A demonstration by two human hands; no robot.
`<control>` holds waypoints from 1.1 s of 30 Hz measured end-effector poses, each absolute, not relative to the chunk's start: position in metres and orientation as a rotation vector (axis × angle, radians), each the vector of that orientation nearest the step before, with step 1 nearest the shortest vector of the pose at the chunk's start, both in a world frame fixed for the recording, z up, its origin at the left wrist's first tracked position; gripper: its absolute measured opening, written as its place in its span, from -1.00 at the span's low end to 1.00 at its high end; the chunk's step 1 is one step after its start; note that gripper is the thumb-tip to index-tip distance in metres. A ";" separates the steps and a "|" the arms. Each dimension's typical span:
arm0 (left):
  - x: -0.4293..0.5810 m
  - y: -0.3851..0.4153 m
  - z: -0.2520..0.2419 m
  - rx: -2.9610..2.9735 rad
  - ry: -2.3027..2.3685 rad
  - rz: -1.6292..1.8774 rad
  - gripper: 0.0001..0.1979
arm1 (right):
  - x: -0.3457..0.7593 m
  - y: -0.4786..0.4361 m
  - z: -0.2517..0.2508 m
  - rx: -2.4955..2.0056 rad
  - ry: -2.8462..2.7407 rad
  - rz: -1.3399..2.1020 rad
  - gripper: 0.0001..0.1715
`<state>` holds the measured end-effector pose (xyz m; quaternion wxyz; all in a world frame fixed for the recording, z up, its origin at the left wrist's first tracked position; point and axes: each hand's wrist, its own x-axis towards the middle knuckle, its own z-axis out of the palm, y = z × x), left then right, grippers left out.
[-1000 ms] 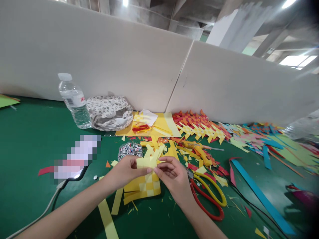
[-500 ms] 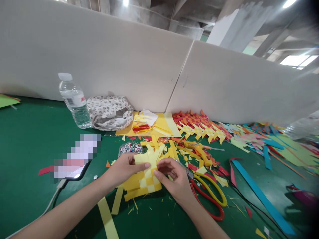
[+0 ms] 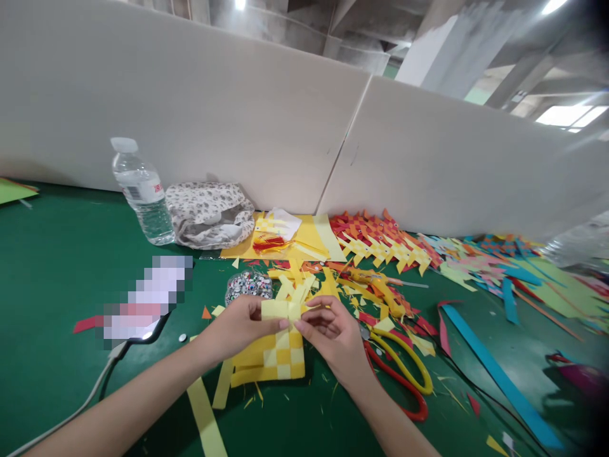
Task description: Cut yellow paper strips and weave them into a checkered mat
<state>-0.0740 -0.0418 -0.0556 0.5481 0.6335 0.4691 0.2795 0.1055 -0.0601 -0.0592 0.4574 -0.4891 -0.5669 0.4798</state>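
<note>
A woven paper piece (image 3: 284, 355) in a checker of deep and pale yellow is between my hands, with loose strips sticking out at its left and top. My left hand (image 3: 247, 327) pinches its upper left part, the thumb lying over a pale strip. At the upper right edge, my right hand (image 3: 333, 333) grips the paper between thumb and forefinger, its other fingers curled. Scissors (image 3: 404, 374) with one red and one yellow handle lie just right of my right hand. Behind my left hand sits a clear bag of googly eyes (image 3: 248, 285).
A yellow glue gun (image 3: 380, 285) lies among paper scraps. Finished red and yellow woven fish (image 3: 385, 244) are piled by the white partition (image 3: 190, 108). At left are a water bottle (image 3: 145, 197), a cloth bag (image 3: 209, 216) and a phone (image 3: 147, 304) on a cable. Blue strips (image 3: 499, 374) lie right.
The woven paper has turned slightly and now lies squarer, its checker showing more plainly. A pale strip at its top now lies sideways under my left thumb. Both hands have barely shifted.
</note>
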 end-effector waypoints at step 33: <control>-0.073 -0.042 -0.051 1.576 1.244 0.672 -0.58 | 0.105 -0.063 -0.051 -1.164 -1.532 1.077 -0.82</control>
